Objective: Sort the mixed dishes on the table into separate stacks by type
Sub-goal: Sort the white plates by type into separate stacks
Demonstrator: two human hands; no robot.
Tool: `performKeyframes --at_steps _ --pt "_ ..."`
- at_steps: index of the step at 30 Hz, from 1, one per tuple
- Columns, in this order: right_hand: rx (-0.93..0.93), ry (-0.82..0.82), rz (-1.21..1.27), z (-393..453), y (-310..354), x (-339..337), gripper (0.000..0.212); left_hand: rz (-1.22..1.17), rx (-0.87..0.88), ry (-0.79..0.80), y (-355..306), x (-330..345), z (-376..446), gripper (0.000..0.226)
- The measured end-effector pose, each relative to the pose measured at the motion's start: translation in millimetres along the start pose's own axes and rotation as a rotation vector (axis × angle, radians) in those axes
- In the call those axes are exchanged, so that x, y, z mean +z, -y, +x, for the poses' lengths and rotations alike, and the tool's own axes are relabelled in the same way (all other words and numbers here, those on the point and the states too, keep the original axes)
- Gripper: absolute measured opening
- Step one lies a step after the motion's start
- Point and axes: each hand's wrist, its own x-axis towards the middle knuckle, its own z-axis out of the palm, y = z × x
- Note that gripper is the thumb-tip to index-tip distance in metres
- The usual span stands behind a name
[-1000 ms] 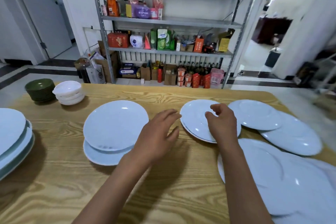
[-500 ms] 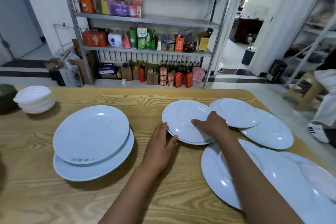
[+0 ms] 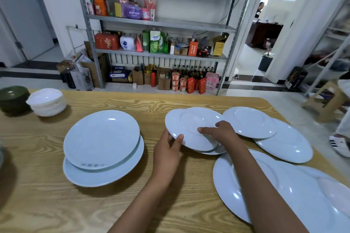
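A small white plate (image 3: 191, 125) is tilted up at the table's middle, above another small plate (image 3: 217, 150) that lies under it. My left hand (image 3: 166, 149) grips its near-left rim, thumb on top. My right hand (image 3: 221, 132) rests on its right side with fingers pressing the face. To the left, two white deep plates (image 3: 102, 145) are stacked. More white plates lie right: a small plate (image 3: 250, 121), a medium plate (image 3: 286, 142) and a large plate (image 3: 236, 185) at the near right.
The wooden table (image 3: 56, 204) holds a stack of white bowls (image 3: 47, 102) and dark green bowls (image 3: 13, 98) at the far left. A metal shelf rack (image 3: 161, 24) with goods stands behind. A person's shoe (image 3: 340, 143) shows at the right edge.
My left hand moved from the tabletop to the plate's rim and gripped it. The top small plate lifted and shifted left off the one beneath. The view swung slightly left.
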Motion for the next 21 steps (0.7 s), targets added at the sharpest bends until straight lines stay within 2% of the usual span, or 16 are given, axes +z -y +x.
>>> performKeyframes --at_steps 2,4,8,11,14,18,21 --pt "0.001 0.01 0.022 -2 1 0 0.088 -0.14 -0.128 -0.067 -11 2 2 0.018" --pt "-0.015 0.008 0.016 -5 2 -1 0.084 -0.269 -0.267 -0.069 -18 5 8 0.018" --pt "-0.052 0.014 -0.006 -14 0 -3 0.06 -0.305 -0.29 -0.04 -30 12 12 0.019" --pt "-0.129 -0.016 0.103 -22 0 -6 0.038 -0.303 -0.172 -0.005 -53 13 4 0.016" --pt "-0.284 -0.076 0.231 -42 10 -5 0.024 -0.184 0.02 -0.015 -75 -1 -10 0.013" --pt "-0.572 -0.103 0.158 -76 30 18 0.033 -0.029 0.301 -0.023 -97 -46 -31 0.012" --pt "-0.704 -0.051 -0.001 -90 43 47 0.041 0.273 0.558 -0.086 -99 -88 -45 0.016"
